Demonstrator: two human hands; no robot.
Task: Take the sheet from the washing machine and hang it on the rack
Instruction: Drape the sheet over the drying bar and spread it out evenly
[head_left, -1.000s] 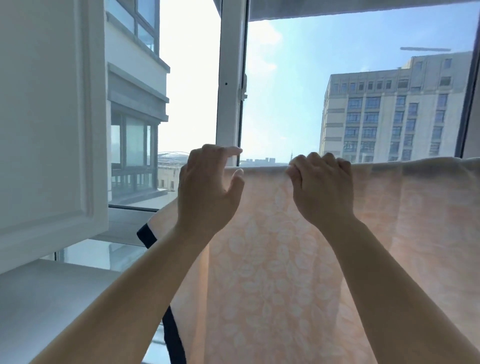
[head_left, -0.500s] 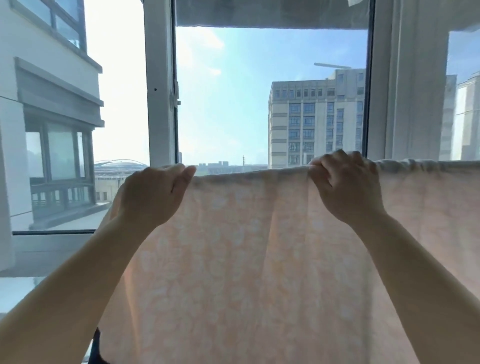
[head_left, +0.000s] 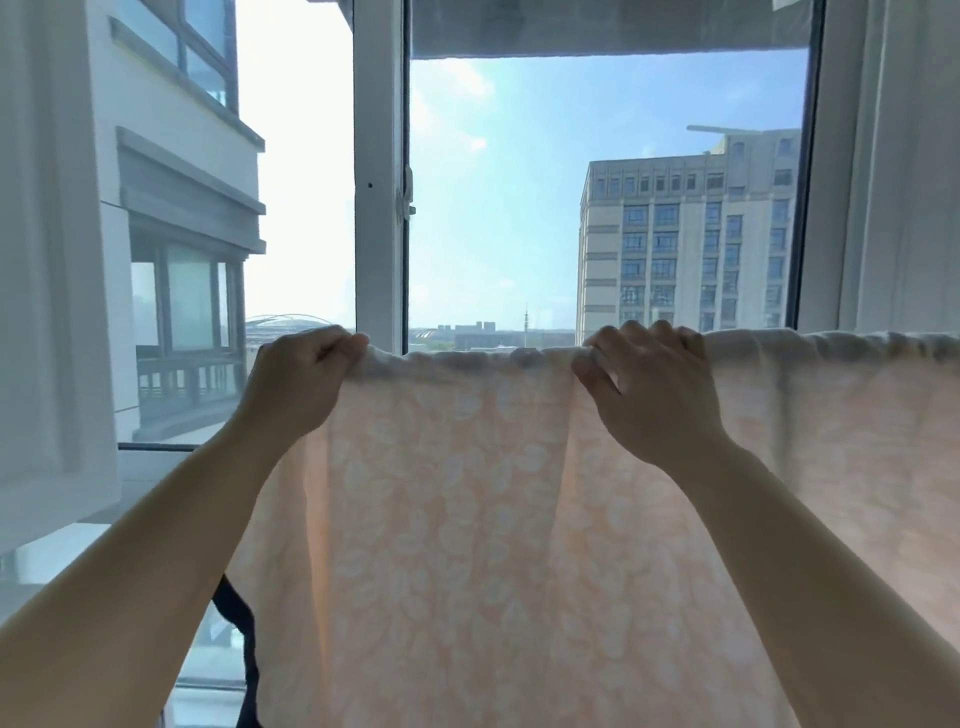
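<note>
The sheet (head_left: 457, 519), a thin peach fabric with a pale leaf print, hangs folded over a horizontal support at its top edge; the rack itself is hidden under the fold and cannot be confirmed directly. The fabric drapes in front of the window frame (head_left: 379, 171) and falls out of view at the lower edge of the picture. The left hand (head_left: 301, 384) is closed on the top fold near the sheet's left end, fingers curled over the edge. The right hand (head_left: 649, 389) is closed on the same fold further right, thumb and fingers pinching a gathered pleat. Handling judgement: the material appears light, soft and fully limp, translucent against daylight, so it will not hold shape and will bunch wherever it is not tensioned. If damp, it is likely to cling and drag on the support rather than slide. Take hold at the top fold, hands well apart, and draw outward along the support to flatten gathers; avoid pulling downward on one side, which could slide the sheet off. Compared with the picture half a second earlier, the left hand has changed from a partly open posture to a closed grip on the edge, the right hand remains clamped, and the span between the hands shows fewer wrinkles.
</note>
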